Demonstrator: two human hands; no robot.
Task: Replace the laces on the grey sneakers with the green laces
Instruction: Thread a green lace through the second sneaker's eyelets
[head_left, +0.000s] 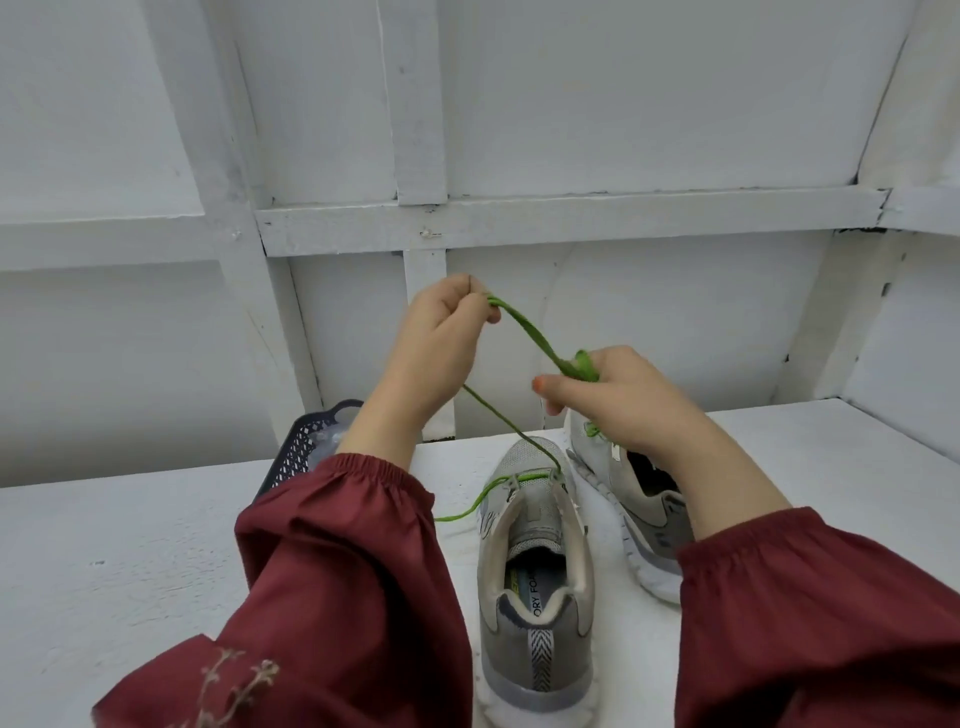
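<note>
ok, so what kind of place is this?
Probably a shed or home utility corner, not a lab: a rough white-painted plank wall with exposed battens, a white-painted table, and a dark plastic basket at the table's back edge.

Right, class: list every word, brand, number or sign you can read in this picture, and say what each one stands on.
"ORY FOA": on the insole of the near grey sneaker; the letters at either end are hidden.
The yellow-green print beside it on the same insole: too blurred to read.
No text visible on the green lace, the far grey sneaker or the dark basket.
</note>
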